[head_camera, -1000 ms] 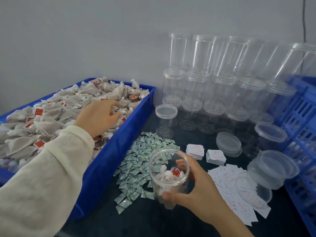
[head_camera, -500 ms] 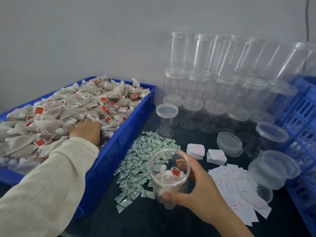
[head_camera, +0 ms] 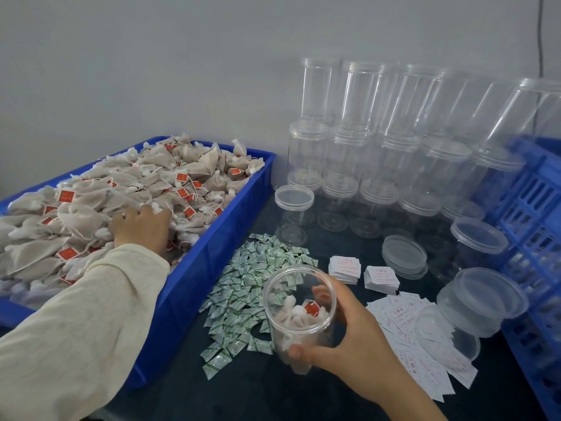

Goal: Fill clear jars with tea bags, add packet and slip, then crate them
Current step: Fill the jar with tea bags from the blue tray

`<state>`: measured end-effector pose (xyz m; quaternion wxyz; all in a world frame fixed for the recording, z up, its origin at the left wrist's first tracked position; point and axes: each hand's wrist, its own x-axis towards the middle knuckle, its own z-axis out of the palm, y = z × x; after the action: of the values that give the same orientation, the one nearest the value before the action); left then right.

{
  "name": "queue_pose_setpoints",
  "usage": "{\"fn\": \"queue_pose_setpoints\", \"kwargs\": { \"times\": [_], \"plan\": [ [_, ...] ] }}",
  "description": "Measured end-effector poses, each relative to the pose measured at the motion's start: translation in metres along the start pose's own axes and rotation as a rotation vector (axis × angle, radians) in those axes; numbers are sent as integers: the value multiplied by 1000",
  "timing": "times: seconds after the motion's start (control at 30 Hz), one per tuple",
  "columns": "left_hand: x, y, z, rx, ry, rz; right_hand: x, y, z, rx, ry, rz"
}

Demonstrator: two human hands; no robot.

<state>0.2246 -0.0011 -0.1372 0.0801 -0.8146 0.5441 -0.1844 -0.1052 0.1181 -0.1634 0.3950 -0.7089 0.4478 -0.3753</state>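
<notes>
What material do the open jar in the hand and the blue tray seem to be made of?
The open jar looks like clear, glossy plastic: tea bags and fingers show through its thin wall. The blue tray looks like opaque moulded plastic with a smooth, slightly shiny, rounded rim. Neither is certain by sight alone.

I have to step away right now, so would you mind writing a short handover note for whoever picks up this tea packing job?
Left hand: down in the blue tray, fingers buried among the tea bags; whether it has any gripped can't be seen.
Right hand: holds the open jar on the table, thumb in front, fingers behind.
Done: that jar has a few tea bags at the bottom, far from full.
Left: keep filling it, add one green packet and one paper slip, fit a lid, then put it in the blue crate on the right. Empty jars wait at the back.
</notes>
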Motion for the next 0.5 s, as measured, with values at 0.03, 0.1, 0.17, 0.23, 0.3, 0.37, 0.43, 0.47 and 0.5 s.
{"fn": "queue_pose_setpoints", "kwargs": {
  "times": [0.03, 0.1, 0.17, 0.23, 0.3, 0.37, 0.43, 0.47, 0.5],
  "plan": [
    [1, 0, 0, 4, 10, -3, 0, 1, 0, -8, 4, 15],
    [2, 1, 1, 6, 27, -21, -1, 3, -1, -7, 11, 30],
    [3, 2, 1, 10, 31, -49, -1, 3, -2, -13, 13, 38],
    [3, 2, 1, 28, 26, -60, -2, 5, -4, -27, 15, 41],
    [4, 0, 1, 41, 38, -45, -2, 7, -5, -30, 16, 51],
    [3, -2, 1, 4, 53, -41, -3, 9, -5, -18, 15, 62],
    [2, -4, 0, -90, 85, -69, -3, 10, -6, -13, 15, 66],
    [1, -5, -2, -154, 114, -84, -3, 11, -6, -8, 17, 68],
    [1, -6, -3, -223, 147, -92, -3, 12, -6, -4, 21, 70]
  ]
}}
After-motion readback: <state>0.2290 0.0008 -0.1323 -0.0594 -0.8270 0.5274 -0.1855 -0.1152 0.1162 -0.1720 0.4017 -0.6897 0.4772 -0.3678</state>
